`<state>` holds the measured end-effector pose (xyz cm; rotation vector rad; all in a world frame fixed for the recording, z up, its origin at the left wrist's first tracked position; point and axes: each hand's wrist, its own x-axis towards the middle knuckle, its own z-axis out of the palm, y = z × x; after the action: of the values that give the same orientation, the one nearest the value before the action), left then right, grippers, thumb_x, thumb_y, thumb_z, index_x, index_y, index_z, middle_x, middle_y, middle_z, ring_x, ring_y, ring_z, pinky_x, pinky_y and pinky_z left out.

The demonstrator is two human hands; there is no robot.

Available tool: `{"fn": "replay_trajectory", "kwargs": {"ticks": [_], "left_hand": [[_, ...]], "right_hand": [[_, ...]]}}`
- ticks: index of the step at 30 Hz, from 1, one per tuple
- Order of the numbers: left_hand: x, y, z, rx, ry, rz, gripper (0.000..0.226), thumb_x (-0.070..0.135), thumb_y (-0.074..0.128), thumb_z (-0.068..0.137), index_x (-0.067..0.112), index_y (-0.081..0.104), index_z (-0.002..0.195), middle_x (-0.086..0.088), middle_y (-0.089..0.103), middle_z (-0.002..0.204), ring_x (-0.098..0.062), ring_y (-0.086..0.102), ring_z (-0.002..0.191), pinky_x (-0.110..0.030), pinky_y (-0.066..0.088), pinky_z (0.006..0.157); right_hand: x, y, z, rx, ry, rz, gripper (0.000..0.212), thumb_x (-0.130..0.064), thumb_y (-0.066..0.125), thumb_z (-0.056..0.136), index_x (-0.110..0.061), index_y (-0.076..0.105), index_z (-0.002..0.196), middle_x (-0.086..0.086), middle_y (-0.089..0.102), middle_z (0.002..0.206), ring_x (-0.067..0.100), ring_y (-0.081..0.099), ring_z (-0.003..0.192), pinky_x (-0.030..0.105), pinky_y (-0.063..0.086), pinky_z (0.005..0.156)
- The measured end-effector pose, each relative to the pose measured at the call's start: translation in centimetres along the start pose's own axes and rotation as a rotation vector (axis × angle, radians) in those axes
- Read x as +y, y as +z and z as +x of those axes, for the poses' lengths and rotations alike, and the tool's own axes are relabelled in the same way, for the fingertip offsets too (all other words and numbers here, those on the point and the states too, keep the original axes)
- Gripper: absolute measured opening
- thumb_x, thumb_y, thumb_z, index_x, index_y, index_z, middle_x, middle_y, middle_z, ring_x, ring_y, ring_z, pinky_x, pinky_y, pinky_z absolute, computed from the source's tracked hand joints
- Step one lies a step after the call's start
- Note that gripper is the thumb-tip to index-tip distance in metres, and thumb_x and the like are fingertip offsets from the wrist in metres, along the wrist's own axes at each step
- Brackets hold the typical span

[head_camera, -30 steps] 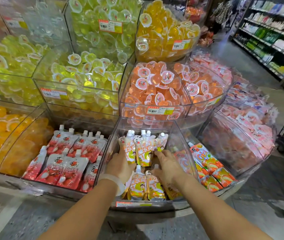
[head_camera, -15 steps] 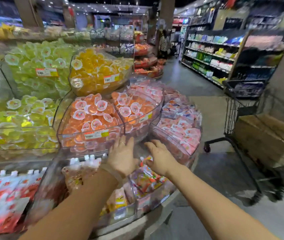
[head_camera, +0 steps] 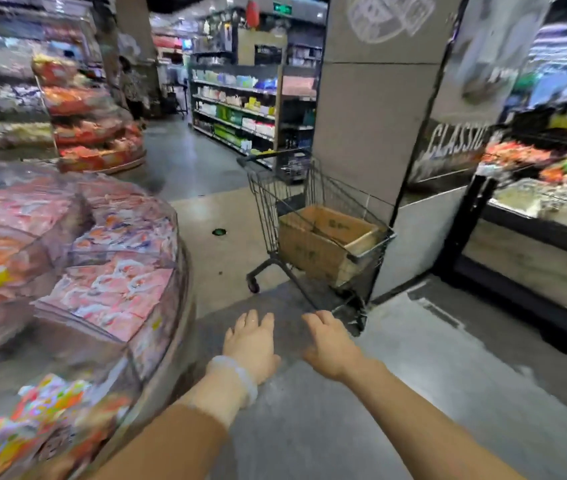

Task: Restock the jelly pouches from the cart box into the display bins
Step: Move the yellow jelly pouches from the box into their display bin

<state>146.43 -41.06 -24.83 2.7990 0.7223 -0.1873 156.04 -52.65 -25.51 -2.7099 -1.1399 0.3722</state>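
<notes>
A brown cardboard box (head_camera: 323, 237) sits in a black wire shopping cart (head_camera: 268, 188) ahead of me, against a grey pillar. Its contents are hidden from here. My left hand (head_camera: 252, 344) and my right hand (head_camera: 332, 344) reach forward over the grey floor, palms down, fingers relaxed, both holding nothing. They are well short of the cart. The round display of clear bins (head_camera: 108, 292) curves along my left, blurred, with pink packets in the upper bins and colourful jelly pouches (head_camera: 50, 410) in the lowest bin near my left forearm.
A grey pillar (head_camera: 372, 116) stands right behind the cart. A dark counter with produce (head_camera: 538, 216) runs along the right. Stocked shelves (head_camera: 240, 109) line an aisle further back. Open floor (head_camera: 344, 427) lies between me and the cart.
My view has swung right, away from the pouch bins and toward the cart. Both hands have left the bin of pouches and now hang over the floor, holding nothing.
</notes>
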Motion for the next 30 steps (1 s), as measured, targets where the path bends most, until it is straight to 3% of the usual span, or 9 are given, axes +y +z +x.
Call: {"fn": "replay_trajectory", "kwargs": {"ticks": [7,14,19,26,30], "left_hand": [[8.6,1.7,12.0,-0.063,0.148,0.043,0.077,0.037,0.052,0.094,0.018,0.005,0.151,-0.012,0.005,0.158,-0.030,0.006,0.146,-0.043,0.017,0.116],[15.4,-1.9,28.2,-0.002,0.244,0.031,0.073,0.036,0.056,0.092,0.017,0.014,0.148,-0.012,0.013,0.157,-0.030,0.012,0.145,-0.044,0.021,0.115],[18.6,-5.2,39.6,0.066,0.277,0.044,0.071,0.037,0.058,0.090,0.017,0.020,0.146,-0.010,0.022,0.152,-0.031,0.019,0.141,-0.045,0.026,0.113],[23.2,-3.5,52.0,0.019,0.284,0.053,0.075,0.039,0.059,0.088,0.018,0.018,0.147,-0.009,0.021,0.153,-0.029,0.018,0.142,-0.044,0.025,0.114],[26.6,-2.4,60.2,0.006,0.213,0.033,0.077,0.039,0.060,0.086,0.020,0.018,0.147,-0.011,0.016,0.155,-0.030,0.015,0.143,-0.045,0.021,0.115]], "right_hand": [[11.0,-1.8,4.3,0.022,0.162,0.065,0.070,-0.037,0.060,0.089,-0.015,0.026,0.146,0.009,0.027,0.148,0.031,0.033,0.133,0.039,0.035,0.107],[20.0,-8.5,17.3,0.085,0.248,0.048,0.056,-0.030,0.063,0.087,-0.015,0.039,0.134,0.010,0.039,0.132,0.031,0.042,0.122,0.040,0.041,0.100],[25.4,-14.3,26.4,0.184,0.278,0.076,0.057,-0.030,0.064,0.086,-0.013,0.039,0.134,0.009,0.038,0.135,0.030,0.040,0.125,0.043,0.040,0.102],[34.1,-16.3,37.0,0.132,0.253,0.010,0.073,-0.034,0.063,0.087,-0.019,0.023,0.146,0.007,0.013,0.157,0.031,0.020,0.141,0.043,0.027,0.113],[40.2,-17.1,45.0,0.093,0.187,-0.017,0.078,-0.033,0.063,0.088,-0.022,0.017,0.149,0.007,0.004,0.160,0.030,0.013,0.145,0.042,0.023,0.116]]}}
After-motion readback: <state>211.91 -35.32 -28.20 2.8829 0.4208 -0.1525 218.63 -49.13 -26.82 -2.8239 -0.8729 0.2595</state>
